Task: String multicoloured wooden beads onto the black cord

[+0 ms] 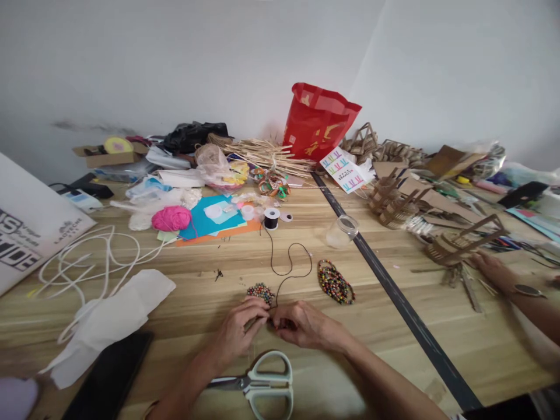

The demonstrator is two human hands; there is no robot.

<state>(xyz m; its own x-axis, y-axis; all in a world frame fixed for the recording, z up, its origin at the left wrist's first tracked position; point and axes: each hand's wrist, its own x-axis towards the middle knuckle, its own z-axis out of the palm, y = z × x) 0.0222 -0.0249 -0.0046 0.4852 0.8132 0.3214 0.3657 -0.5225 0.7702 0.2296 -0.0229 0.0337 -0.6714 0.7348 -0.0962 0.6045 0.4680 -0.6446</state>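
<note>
My left hand (240, 329) and my right hand (301, 324) meet fingertip to fingertip low in the middle of the wooden table (196, 274). Both are pinched around the end of a thin black cord (291, 268). That cord loops back to a small black spool (272, 217). A little heap of coloured beads (261, 291) lies just beyond my left fingers. A finished coil of strung beads (335, 282) rests to the right of the cord. What sits between my fingertips is too small to make out.
Pale-handled scissors (262, 385) lie just under my wrists. White tissue (114, 318), a black phone (107, 382) and white cord (87, 256) are on the left. A clear cup (341, 231), pink yarn (171, 218) and a red bag (317, 122) stand farther back. Another person's hand (494, 269) works cardboard at right.
</note>
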